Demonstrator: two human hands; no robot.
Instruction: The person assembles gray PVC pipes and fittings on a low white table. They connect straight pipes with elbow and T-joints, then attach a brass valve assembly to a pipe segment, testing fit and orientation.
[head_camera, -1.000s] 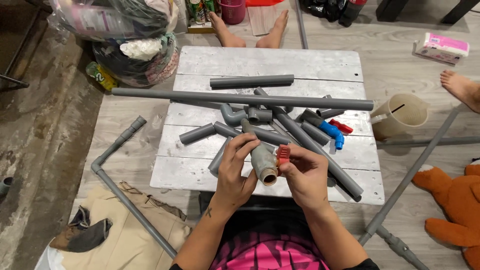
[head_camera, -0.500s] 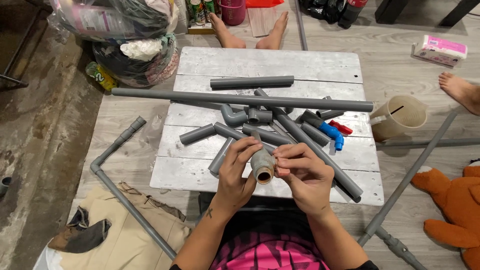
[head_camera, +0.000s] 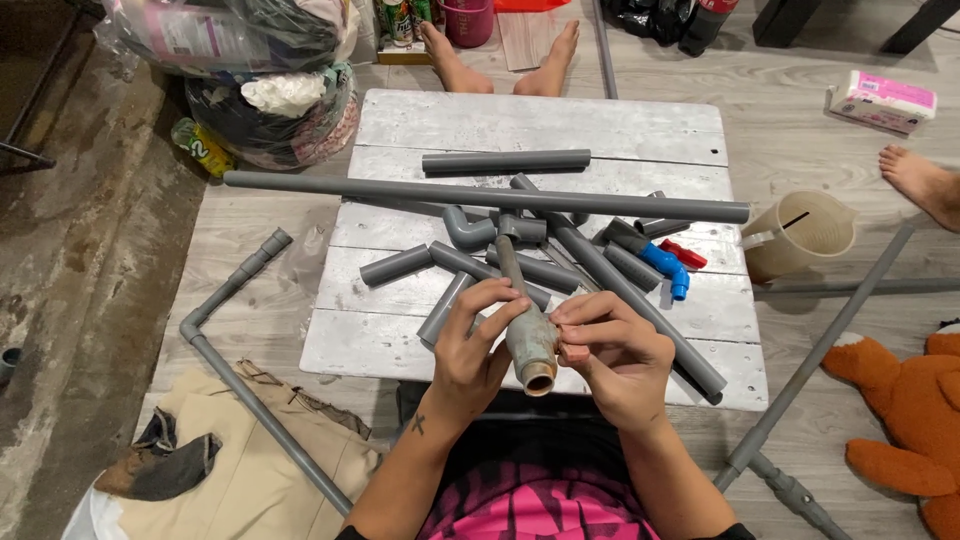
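- At the near edge of the whitewashed wooden surface (head_camera: 540, 125), the left hand (head_camera: 470, 350) grasps a grey pipe fitting (head_camera: 530, 340) with a brownish open end that faces the camera; a thin grey pipe runs from its far end out over the boards.
- The right hand (head_camera: 610, 355) is curled against the fitting's right side, fingertips pinching a small reddish piece (head_camera: 575, 352) that touches the fitting.
- On the surface behind the hands lie scattered grey pipe offcuts and an elbow joint (head_camera: 465, 228), with one long grey pipe (head_camera: 480, 195) lying across the full width.
- A blue valve piece (head_camera: 665, 268) and a red handle (head_camera: 685, 254) sit just beside each other at the right.
- A beige plastic jug (head_camera: 800, 235) stands on the floor off the right edge, near an orange stuffed toy (head_camera: 905, 410).
- Another person's bare feet (head_camera: 500, 60) rest beyond the far edge.
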